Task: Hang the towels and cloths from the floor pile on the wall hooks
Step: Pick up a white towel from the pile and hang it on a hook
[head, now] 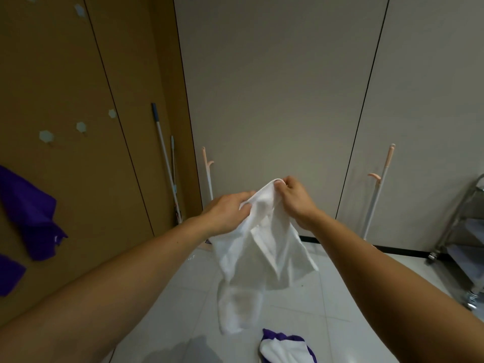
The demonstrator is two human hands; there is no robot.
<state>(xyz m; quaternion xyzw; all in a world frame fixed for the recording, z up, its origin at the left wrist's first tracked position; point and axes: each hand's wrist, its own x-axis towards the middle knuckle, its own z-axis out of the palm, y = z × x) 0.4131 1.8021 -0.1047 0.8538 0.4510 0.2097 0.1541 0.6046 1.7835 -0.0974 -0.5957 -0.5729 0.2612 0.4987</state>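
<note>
Head view: a white towel (262,247) hangs mid-frame, its top edge pinched by the left hand (227,213) at 9 o'clock and the right hand (296,197) at 3 o'clock, fingers curled into the fabric. At 6 o'clock, the floor pile (285,347) of white and purple cloths. At 9 o'clock, a purple cloth (31,213) hangs on the brown wall near pale hooks (46,137).

Counted are two purple cloths (31,213) (9,276) on the wall, one white towel (262,247), four leaning poles (163,153), one metal cart (461,226), two hands (230,210) (296,197).
</note>
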